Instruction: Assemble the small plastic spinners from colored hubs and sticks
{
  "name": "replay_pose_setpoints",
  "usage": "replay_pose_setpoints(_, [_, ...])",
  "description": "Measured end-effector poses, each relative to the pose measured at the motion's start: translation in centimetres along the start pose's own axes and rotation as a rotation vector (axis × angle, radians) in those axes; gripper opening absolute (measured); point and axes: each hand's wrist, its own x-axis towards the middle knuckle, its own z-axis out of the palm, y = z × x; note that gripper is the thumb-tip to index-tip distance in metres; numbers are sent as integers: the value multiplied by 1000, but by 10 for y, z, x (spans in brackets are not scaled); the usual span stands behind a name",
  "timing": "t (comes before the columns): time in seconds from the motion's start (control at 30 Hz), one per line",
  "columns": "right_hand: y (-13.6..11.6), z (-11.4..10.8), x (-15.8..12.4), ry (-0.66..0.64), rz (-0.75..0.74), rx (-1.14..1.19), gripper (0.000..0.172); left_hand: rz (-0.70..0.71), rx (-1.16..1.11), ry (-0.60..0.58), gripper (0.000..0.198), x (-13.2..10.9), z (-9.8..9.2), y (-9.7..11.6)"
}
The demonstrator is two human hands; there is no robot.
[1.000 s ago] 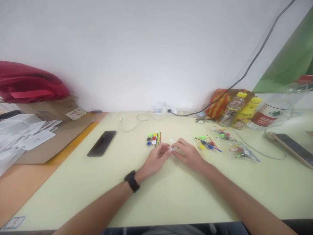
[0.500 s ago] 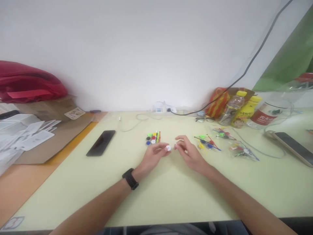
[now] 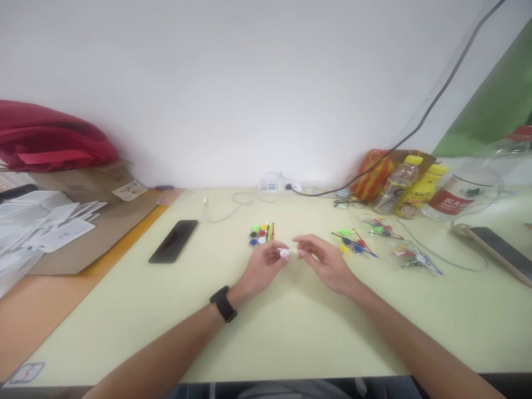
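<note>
A small round white disc (image 3: 284, 253) with a dark centre is pinched between the thumb and fingers of my left hand (image 3: 261, 269). My right hand (image 3: 328, 265), close on the right, pinches a short, pale, stick-like piece (image 3: 293, 252). Its left end meets or nearly meets the disc; I cannot tell whether they are joined. Just behind my left hand lie coloured round discs (image 3: 253, 235) in rows, with thin coloured sticks (image 3: 270, 231) beside them. Right of my right hand rest loose discs and sticks (image 3: 353, 243) in several colours.
Bagged coloured pieces (image 3: 415, 257) lie farther right, by a phone (image 3: 501, 249). Bottles (image 3: 419, 191) and eyeglasses (image 3: 349, 204) stand and lie at the back right. A black phone (image 3: 173, 241) is at left, near cardboard (image 3: 83, 260) with white cards. A cable (image 3: 415, 127) hangs along the wall.
My hands have come closer together. The pale piece in my right hand now spans the gap to the white disc, which has shifted slightly left.
</note>
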Motion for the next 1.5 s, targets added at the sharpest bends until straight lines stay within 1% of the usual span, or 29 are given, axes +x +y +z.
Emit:
replay_pose_setpoints(0.1, [-4, 5, -1, -50, 16, 60, 22, 42, 17, -39, 27, -1, 1, -1])
replay_pose_setpoints(0.2, [-6, 9, -3, -92, -23, 45, 18, 75, 15, -73, 25, -2, 2, -1])
replay_pose_setpoints(0.4, [-5, 9, -5, -91, -58, -34, 12, 104, 18, -110, 27, -5, 3, 5])
replay_pose_setpoints(0.57, [0, 8, -6, -40, -160, -163, 10, 111, 61, -56, 22, -6, 3, 8])
replay_pose_setpoints(0.7, [0, 6, -6, -63, -190, -230, 11, 135, 79, -41, 18, -7, 2, 7])
replay_pose_setpoints(0.83, [-2, 4, -6, -57, -155, -277, 11, 124, 58, -31, 19, -7, 2, 5])
replay_pose_setpoints(0.93, [-2, 2, -6, -32, -95, -314, 6, 99, 43, -29, 20, -6, 1, 4])
replay_pose_setpoints(1.0, [-2, 0, -6, -21, -57, -328, 7, 85, 50, -35, 21, -5, 0, 5])
replay_pose_setpoints(1.13, [-8, -1, -4, -11, -40, -300, 11, 64, 72, -5, 24, -4, -2, 9])
replay_pose_setpoints(1.23, [-11, -3, -3, 0, -41, -255, 12, 61, 27, 11, 25, -4, -1, 12])
replay_pose_setpoints(1.3, [-10, -5, -2, -1, -33, -229, 12, 53, -38, -23, 23, -5, -1, 13])
replay_pose_setpoints(1.4, [-6, -7, 0, -8, -6, -179, 13, 17, -123, -106, 22, -5, -3, 14])
replay_pose_setpoints(1.5, [-1, -8, 0, 24, -10, -143, 15, -32, -180, -147, 22, -3, -7, 11])
